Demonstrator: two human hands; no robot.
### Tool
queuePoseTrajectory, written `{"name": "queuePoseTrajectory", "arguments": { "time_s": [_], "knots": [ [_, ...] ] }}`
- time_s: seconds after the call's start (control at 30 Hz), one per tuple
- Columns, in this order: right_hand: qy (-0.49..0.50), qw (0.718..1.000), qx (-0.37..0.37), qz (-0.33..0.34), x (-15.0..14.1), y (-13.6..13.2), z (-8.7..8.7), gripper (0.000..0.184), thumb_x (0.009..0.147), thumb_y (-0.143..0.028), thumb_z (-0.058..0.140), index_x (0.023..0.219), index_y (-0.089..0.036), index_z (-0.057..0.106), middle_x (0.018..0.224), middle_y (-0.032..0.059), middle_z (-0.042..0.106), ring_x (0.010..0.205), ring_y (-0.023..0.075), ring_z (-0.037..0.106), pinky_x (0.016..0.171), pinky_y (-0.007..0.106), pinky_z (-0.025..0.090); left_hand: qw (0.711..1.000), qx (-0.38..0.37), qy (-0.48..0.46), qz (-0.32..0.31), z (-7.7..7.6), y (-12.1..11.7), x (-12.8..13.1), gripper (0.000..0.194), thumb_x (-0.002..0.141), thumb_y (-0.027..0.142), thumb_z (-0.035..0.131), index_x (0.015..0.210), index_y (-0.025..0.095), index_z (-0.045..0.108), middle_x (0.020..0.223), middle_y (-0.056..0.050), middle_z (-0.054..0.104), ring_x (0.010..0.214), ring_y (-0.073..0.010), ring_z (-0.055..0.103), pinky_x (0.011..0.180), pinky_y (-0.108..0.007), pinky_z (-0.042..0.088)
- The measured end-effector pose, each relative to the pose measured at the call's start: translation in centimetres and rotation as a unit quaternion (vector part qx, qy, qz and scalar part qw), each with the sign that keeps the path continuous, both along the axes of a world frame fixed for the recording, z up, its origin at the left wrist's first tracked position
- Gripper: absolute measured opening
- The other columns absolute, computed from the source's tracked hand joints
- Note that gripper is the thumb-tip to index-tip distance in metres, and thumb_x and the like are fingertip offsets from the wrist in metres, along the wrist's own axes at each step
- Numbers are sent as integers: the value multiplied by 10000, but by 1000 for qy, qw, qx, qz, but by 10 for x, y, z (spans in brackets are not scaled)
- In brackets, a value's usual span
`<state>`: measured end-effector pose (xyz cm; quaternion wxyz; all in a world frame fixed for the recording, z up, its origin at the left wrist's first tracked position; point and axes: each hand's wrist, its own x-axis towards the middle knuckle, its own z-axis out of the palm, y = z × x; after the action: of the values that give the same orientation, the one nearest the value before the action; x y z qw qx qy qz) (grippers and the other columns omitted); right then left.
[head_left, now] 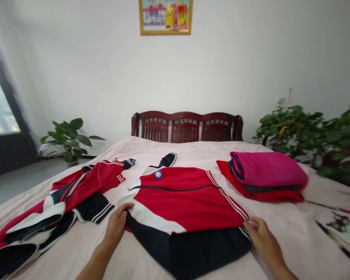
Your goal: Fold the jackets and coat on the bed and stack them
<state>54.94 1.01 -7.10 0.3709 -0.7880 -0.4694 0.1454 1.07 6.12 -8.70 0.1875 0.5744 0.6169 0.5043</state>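
Observation:
A red, white and navy track jacket (175,202) lies spread sideways on the bed, its collar end to the left and its white-striped hem to the right. Its black zip runs across the middle, with a round blue badge above it. My left hand (118,221) pinches the jacket at the near shoulder by the collar. At the near corner of the hem, my right hand (262,237) is closed on the fabric. The near navy sleeve (210,249) hangs toward me between both hands, while the far sleeve (168,160) points away. Some fingertips are hidden by the cloth.
Crumpled red, navy and white garments (87,186) lie at left. Folded magenta and red cloths (268,169) are stacked at right, near dark scissors (338,221) and a long dark thin object (336,241). A wooden headboard (186,116) and potted plants (70,138) stand beyond the pink bedsheet (282,225).

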Motion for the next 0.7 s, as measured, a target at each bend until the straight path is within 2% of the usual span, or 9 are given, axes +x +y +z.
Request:
{"name": "queuePoseTrajectory", "arguments": {
  "time_s": [0.1,0.2,0.27,0.3,0.37,0.47,0.57,0.63,0.7],
  "knots": [
    [-60,996,-33,64,-12,-10,0,723,777,-555,485,1377,-154,425,985,91,718,897,269,693,749,332,487,999,-15,-46,-3,1,-1,-5,440,613,213,430,925,183,739,998,-58,765,1019,-263,682,993,-420,500],
    [-122,982,-88,111,-22,-17,2,674,801,-345,458,1445,-162,379,821,31,702,782,240,686,673,302,451,995,-33,-94,-10,3,-1,-8,474,561,206,427,921,175,734,989,-59,766,1001,-260,688,948,-402,527],
    [-128,972,-114,159,-28,-23,6,656,779,-231,428,1433,-190,421,752,5,684,743,220,677,675,289,449,993,-47,-106,-17,3,-1,-11,507,534,196,423,935,169,731,989,-61,767,980,-259,694,927,-400,539],
    [-131,967,-109,187,-30,-27,9,653,759,-198,423,1411,-204,461,794,14,694,786,216,681,710,288,462,993,-52,-99,-20,3,0,-13,524,523,190,421,946,168,731,999,-62,767,986,-261,694,938,-406,536],
    [-149,954,-75,249,-33,-35,16,660,703,-154,430,1349,-221,549,1022,59,705,987,219,668,853,301,479,996,-53,-59,-25,3,0,-16,556,516,176,417,969,178,738,1041,-60,766,1050,-267,680,1005,-427,503],
    [-169,924,-63,336,-37,-46,26,755,598,-119,468,1333,-243,593,1391,81,557,1290,230,517,1065,330,400,998,-27,28,-45,2,0,-21,605,530,159,414,1031,209,748,1139,-37,749,1181,-260,630,1126,-441,406],
    [-192,916,-90,341,-44,-51,32,740,629,-168,538,1364,-241,573,1443,99,503,1307,260,489,1087,365,392,994,0,83,-73,1,1,-25,626,538,159,412,1062,215,748,1196,-30,730,1211,-253,619,1162,-445,371],
    [-210,918,-74,327,-49,-51,35,601,725,-241,535,1323,-227,595,1321,112,575,1190,251,564,1009,354,447,990,8,105,-92,0,1,-28,603,553,162,422,1057,214,750,1194,-33,731,1203,-254,627,1160,-447,379],
    [-228,918,-59,319,-55,-48,40,448,780,-236,475,1190,-220,656,1144,95,638,1036,226,620,906,331,478,986,13,121,-114,0,2,-30,551,598,174,446,1058,219,747,1184,-36,735,1199,-255,630,1151,-450,393]
  ]
}}
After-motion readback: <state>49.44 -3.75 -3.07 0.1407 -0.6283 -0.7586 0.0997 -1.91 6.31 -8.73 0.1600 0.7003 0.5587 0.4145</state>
